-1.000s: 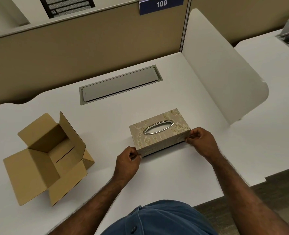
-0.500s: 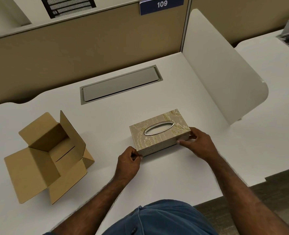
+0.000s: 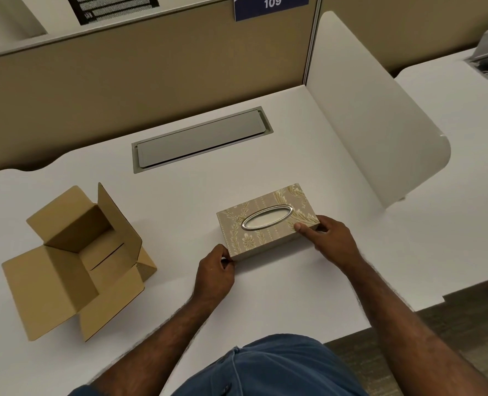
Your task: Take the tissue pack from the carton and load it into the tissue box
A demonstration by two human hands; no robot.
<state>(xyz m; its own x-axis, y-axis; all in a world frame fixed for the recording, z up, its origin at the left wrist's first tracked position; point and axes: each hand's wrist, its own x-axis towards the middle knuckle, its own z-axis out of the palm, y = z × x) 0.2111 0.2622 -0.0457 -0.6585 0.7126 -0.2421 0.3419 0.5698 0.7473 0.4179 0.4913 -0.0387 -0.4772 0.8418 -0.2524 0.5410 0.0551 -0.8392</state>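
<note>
change: the right hand (image 3: 330, 241) is shifting from the box's right end onto its near top corner, forefinger now lying flat on the lid; a second ago it was only pinching that end. the box (image 3: 267, 221) is staying put, and its lid looks closed down.

left hand: the left hand (image 3: 215, 270) is still pinching the box's near left corner, fingers curled together on the edge, unmoved across the pictures.

right hand: fingers spread and pressing on the box's right end and top, clamped on it rather than free.

meaning: it is looking like a final press and straighten of the lid, so loading is probably finished or nearly so; that is a judgement, not something seen.

tissue pack: not in plain view. a pale sheen is showing inside the oval slot (image 3: 267, 217), which may be the pack inside the box, but i cannot tell for sure.

carton: the carton (image 3: 77, 261) is sitting well to the left of the box, flaps open, nothing showing inside it.

surface: the white surface (image 3: 265, 295) is carrying both; a grey hatch (image 3: 201, 138) is lying behind the box.

writing: a blue sign (image 3: 271, 4) behind the box, on the partition, is reading "109". a black-and-white printed sheet (image 3: 114, 5) far behind and left of the box is too blurred to read. the box is bearing a floral pattern, no brand visible.
</note>
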